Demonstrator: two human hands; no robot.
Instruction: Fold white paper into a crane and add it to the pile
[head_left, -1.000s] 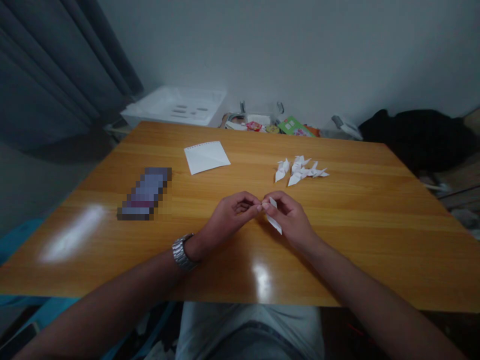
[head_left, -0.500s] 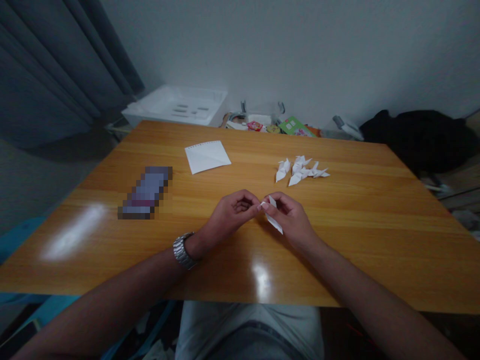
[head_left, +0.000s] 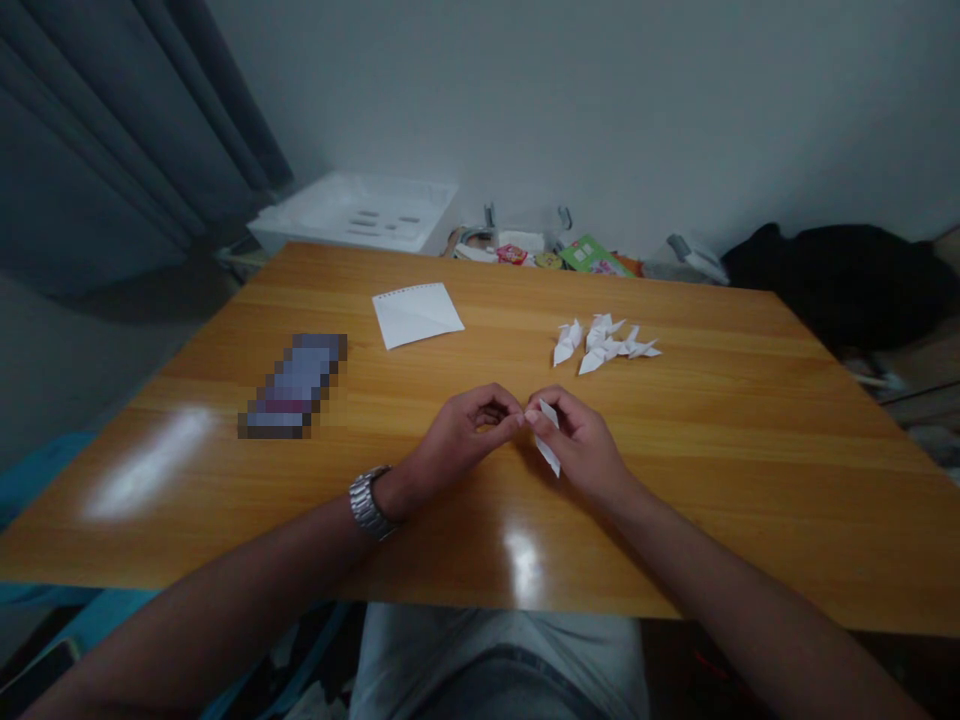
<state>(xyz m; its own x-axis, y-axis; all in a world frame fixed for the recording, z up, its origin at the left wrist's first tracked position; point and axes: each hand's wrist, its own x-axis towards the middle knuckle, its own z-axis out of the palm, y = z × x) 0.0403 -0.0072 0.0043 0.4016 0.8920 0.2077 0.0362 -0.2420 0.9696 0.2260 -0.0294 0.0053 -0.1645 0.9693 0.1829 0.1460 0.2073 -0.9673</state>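
Note:
My left hand (head_left: 459, 440) and my right hand (head_left: 581, 445) meet just above the middle of the wooden table (head_left: 750, 470). Both pinch a small folded piece of white paper (head_left: 548, 447), fingertips touching at its upper end. A metal watch (head_left: 367, 503) is on my left wrist. Several finished white folded paper figures (head_left: 604, 344) lie in a cluster beyond my right hand. A blank white sheet (head_left: 416, 313) with a perforated top edge lies beyond my left hand.
A blurred, pixelated flat object (head_left: 294, 386) lies on the table's left side. Behind the table a white tray (head_left: 356, 212), small colourful packets (head_left: 555, 253) and a dark heap of cloth (head_left: 840, 270) sit by the wall. A curtain hangs at left.
The hands stay in place; the folded paper in my right hand has turned slightly and shows a shorter length.

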